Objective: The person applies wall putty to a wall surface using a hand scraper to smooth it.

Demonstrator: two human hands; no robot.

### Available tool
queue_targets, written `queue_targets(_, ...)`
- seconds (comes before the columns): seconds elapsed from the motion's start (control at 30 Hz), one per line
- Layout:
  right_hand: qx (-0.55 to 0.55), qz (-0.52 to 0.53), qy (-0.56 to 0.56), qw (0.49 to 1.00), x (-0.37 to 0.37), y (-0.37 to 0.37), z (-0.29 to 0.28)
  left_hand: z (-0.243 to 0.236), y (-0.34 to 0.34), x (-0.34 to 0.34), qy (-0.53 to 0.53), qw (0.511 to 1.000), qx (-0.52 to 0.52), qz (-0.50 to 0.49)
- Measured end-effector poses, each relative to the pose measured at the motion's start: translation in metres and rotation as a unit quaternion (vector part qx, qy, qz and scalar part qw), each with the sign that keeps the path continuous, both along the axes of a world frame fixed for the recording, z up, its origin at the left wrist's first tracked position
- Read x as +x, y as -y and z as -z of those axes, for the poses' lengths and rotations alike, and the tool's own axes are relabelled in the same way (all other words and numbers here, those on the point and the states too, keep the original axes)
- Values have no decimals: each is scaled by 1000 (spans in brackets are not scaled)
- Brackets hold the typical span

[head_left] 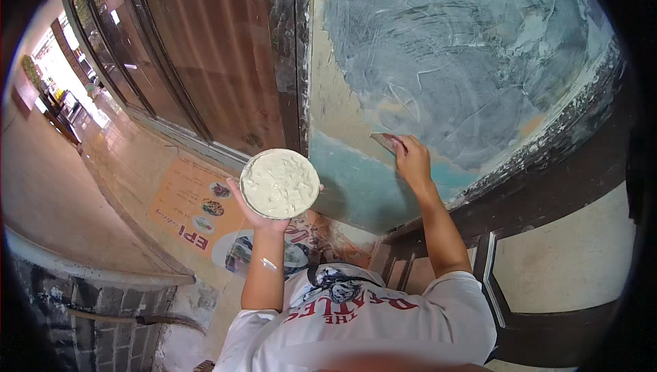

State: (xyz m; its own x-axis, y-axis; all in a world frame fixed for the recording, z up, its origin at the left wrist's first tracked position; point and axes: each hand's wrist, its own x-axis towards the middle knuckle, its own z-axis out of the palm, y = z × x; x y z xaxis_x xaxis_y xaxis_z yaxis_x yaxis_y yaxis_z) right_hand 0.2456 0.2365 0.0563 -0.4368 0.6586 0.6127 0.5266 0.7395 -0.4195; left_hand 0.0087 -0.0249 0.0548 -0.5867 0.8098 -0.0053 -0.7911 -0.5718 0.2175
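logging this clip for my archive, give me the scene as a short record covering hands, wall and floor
left hand: holds round tub of pale putty
right hand: grips putty knife, blade toward wall; contact unclear
wall: uneven grey coat, beige strip at left, teal-green area below
floor: orange printed banner with food pictures

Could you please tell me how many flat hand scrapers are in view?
1: the scraper is held in the right hand, at the blue-grey wall. Any others hidden from this view cannot be counted.
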Motion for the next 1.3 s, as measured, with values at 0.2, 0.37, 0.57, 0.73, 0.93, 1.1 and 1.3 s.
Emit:
queue_targets(0.2, -3, 7, -14, 1000, -5, -8, -1, 10, 2, -10, -22, 990, 129, 59)
queue_targets(0.37, 3, -10, -30, 999, -1, 1, -11, 3, 6, -10, -13, 999, 28, 16)
queue_targets(0.57, 20, 27, -9, 999, -6, -5, 2, 12, 3, -14, -30, 995, 78, 48)
queue_targets(0.73, -7, 35, -67, 997, -4, 0, -1, 20, 4, -19, -53, 983, 152, 84)
queue_targets(0.93, -6, 54, -12, 998, -4, -6, 19, 14, -3, -14, -34, 975, 190, 109)
queue_targets(1.1, -7, 34, -81, 996, -6, 1, -11, 16, 3, -17, -43, 986, 135, 92)
queue_targets(1.3, -15, 34, -25, 999, 0, 1, 17, 18, 3, -17, -53, 977, 182, 96)
